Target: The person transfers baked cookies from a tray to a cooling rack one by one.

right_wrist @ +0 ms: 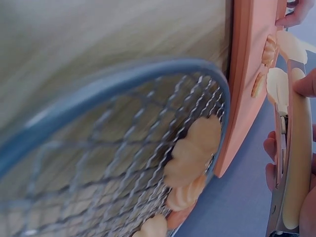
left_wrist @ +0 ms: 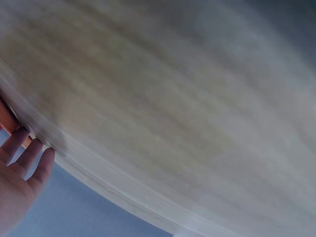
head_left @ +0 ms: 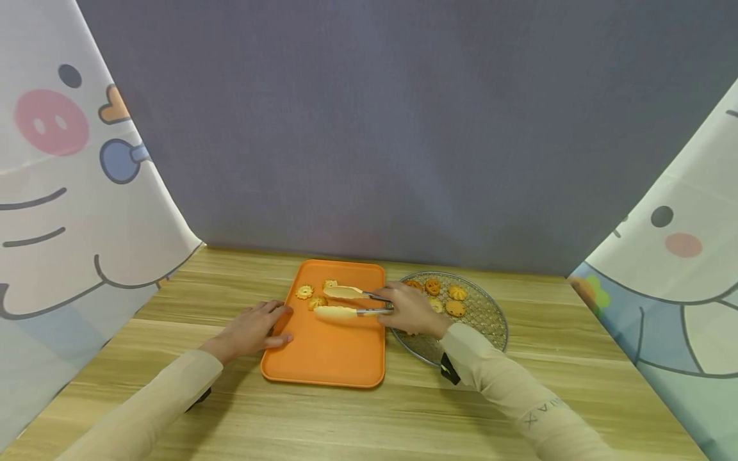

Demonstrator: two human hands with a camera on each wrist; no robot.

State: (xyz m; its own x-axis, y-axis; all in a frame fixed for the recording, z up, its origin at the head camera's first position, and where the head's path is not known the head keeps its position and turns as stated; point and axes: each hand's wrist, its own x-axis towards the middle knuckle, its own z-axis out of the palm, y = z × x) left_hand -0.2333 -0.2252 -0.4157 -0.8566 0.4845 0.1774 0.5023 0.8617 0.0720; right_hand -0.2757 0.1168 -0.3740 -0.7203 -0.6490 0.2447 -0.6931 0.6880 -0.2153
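My right hand [head_left: 412, 308] grips a pair of tongs [head_left: 375, 312] with pale, broad tips. The tips are spread apart over the orange tray [head_left: 323, 352]. Near them on the tray lie a flower-shaped cookie [head_left: 316, 303], a ring-shaped cookie [head_left: 304, 292] and a cookie partly covered by the upper tip [head_left: 330, 283]. In the right wrist view the fingers and thumb wrap the tongs' handles [right_wrist: 296, 163]. My left hand [head_left: 254, 330] rests at the tray's left rim, thumb and fingertips over the edge; in the left wrist view its fingers [left_wrist: 42, 168] are extended.
A round wire-mesh rack [head_left: 484, 320] with a metal rim stands right beside the tray, partly under the right forearm. Several cookies [head_left: 455, 308] lie on it. The wooden table [head_left: 277, 422] ends at a grey partition [head_left: 369, 160] behind; printed cloths hang at both sides.
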